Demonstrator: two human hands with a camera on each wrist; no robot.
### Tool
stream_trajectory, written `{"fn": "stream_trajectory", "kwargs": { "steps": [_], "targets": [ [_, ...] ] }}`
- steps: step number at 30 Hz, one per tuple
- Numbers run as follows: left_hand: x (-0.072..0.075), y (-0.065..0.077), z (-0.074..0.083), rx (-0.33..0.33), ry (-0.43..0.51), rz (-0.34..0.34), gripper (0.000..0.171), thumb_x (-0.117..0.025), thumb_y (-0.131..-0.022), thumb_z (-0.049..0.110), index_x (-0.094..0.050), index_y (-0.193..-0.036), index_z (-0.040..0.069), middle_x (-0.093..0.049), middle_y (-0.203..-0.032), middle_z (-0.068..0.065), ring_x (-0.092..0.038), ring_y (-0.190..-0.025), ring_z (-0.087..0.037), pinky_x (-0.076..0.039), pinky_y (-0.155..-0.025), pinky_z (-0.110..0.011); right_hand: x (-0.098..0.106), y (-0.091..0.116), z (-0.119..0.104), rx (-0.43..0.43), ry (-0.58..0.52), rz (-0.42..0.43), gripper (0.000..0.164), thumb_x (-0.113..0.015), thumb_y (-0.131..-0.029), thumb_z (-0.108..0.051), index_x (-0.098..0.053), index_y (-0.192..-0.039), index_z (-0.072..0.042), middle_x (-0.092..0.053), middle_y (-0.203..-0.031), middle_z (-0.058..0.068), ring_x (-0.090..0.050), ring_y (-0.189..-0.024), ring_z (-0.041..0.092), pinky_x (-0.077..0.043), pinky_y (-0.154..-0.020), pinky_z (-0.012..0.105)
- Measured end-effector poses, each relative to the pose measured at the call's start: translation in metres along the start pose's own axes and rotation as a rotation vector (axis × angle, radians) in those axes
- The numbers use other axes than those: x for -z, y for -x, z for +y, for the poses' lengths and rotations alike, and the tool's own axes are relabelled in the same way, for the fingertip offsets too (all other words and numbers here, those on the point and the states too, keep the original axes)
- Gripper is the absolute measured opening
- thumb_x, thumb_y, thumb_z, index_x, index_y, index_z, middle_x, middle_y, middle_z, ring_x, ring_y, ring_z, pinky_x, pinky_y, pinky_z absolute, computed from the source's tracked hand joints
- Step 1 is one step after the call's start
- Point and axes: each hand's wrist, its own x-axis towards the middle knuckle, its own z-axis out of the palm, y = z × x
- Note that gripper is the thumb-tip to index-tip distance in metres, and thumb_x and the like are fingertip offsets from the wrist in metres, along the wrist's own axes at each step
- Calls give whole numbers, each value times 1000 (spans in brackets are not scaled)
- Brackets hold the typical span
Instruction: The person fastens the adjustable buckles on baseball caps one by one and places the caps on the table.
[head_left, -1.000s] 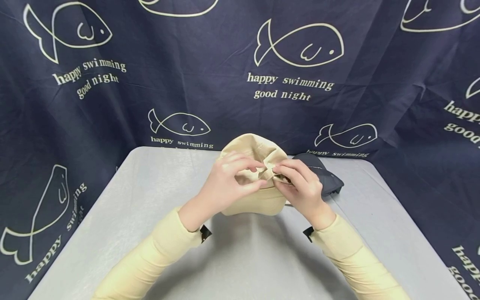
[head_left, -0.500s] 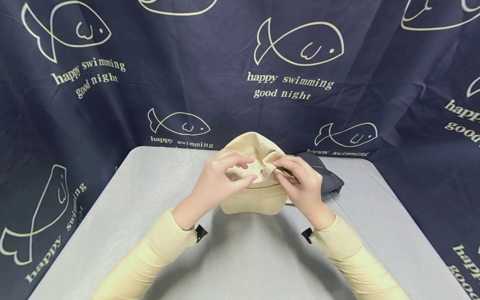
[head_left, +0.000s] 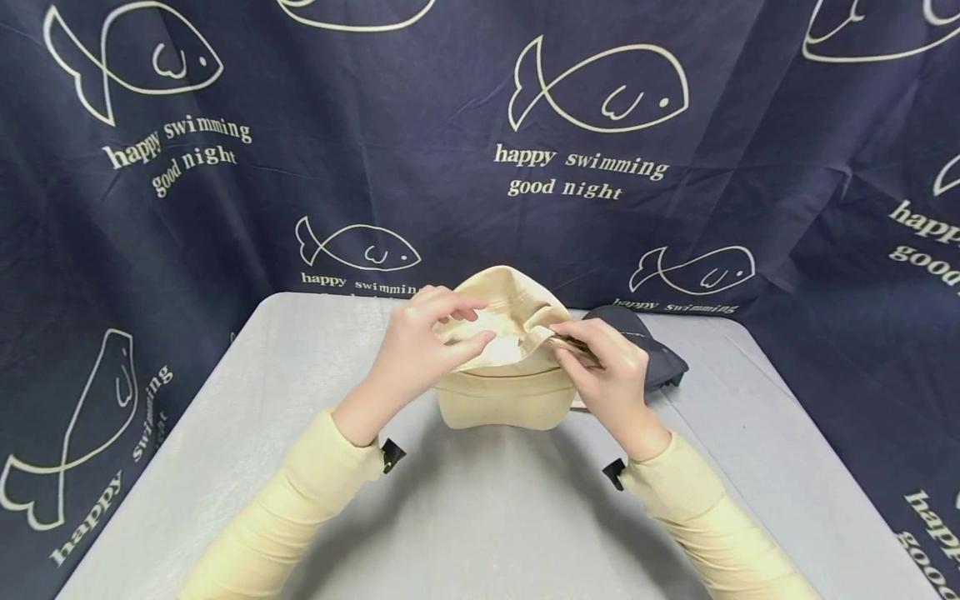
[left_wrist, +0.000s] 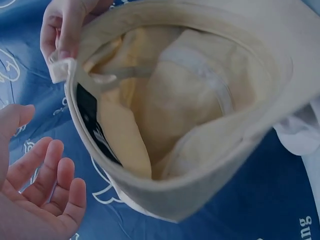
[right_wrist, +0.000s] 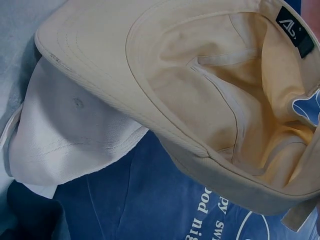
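Note:
A beige baseball cap [head_left: 506, 400] is held off the table with its inside up and its brim towards me. At the back opening my right hand [head_left: 611, 371] pinches the cap's edge and strap; the strap end [left_wrist: 61, 70] sticks out by the fingers in the left wrist view. My left hand [head_left: 408, 342], its thumb and fingers spread and loosely bent, hovers at the cap's left side. The left wrist view shows a gap between that hand and the cap. A dark label [right_wrist: 295, 31] is sewn inside the band.
A navy cap [head_left: 660, 358] lies on the grey table [head_left: 480, 517] behind my right hand. Under the beige brim, the right wrist view shows a white cap [right_wrist: 70, 130]. A dark blue fish-print curtain [head_left: 450, 125] hangs around the table.
My left hand has drawn away to the left, off the cap's back edge. The right hand keeps its pinch in nearly the same place. More of the cap's inside shows.

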Motion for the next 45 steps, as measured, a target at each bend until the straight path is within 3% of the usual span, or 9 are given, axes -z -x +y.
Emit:
{"fn": "stream_trajectory", "kwargs": {
  "steps": [7, 16, 24, 29, 39, 45],
  "targets": [
    [4, -1, -12, 51, -3, -12, 32, -77, -65, 17, -67, -94, 6, -62, -84, -5, -55, -76, -15, -48, -66, -29, 1, 1, 0, 0, 5, 11, 17, -69, -69, -6, -70, -86, -9, -66, -75, 1, -57, -66, 10, -43, -64, 15],
    [5, -2, -29, 90, -68, -64, 42, -76, -66, 16, -63, -105, 8, -62, -97, -3, -56, -89, -16, -48, -69, -30, 3, 4, 0, 33, -14, 17, 14, -69, -70, -6, -70, -83, -7, -66, -74, 2, -57, -64, 11, -42, -59, 18],
    [2, -4, -41, 250, -109, -191, 52, -75, -68, 20, -56, -116, 13, -59, -99, -1, -57, -87, -10, -49, -68, -28, 5, 3, 1, 48, -59, 17, 13, -70, -67, -4, -70, -80, -3, -65, -71, 5, -56, -62, 11, -41, -58, 17],
    [1, -5, -46, 307, -100, -257, 55, -74, -69, 23, -54, -119, 13, -59, -97, 0, -58, -82, -12, -50, -65, -29, 7, 1, 0, 46, -98, 8, 14, -70, -66, -1, -69, -79, -1, -65, -71, 7, -56, -64, 10, -43, -61, 14],
    [-1, -2, -55, 438, -88, -293, 37, -72, -71, 31, -61, -103, 16, -64, -87, 1, -59, -73, -12, -46, -61, -27, 11, -1, -2, 53, -143, -27, 15, -72, -65, -1, -68, -80, 1, -65, -73, 9, -58, -70, 10, -43, -63, 14],
    [-1, -4, -55, 399, -95, -247, 30, -73, -71, 26, -62, -97, 15, -64, -83, 3, -58, -68, -11, -45, -59, -26, 15, -3, -3, 55, -164, -118, 19, -71, -68, -4, -68, -87, -1, -65, -82, 10, -59, -79, 15, -43, -73, 16]
  ]
}}
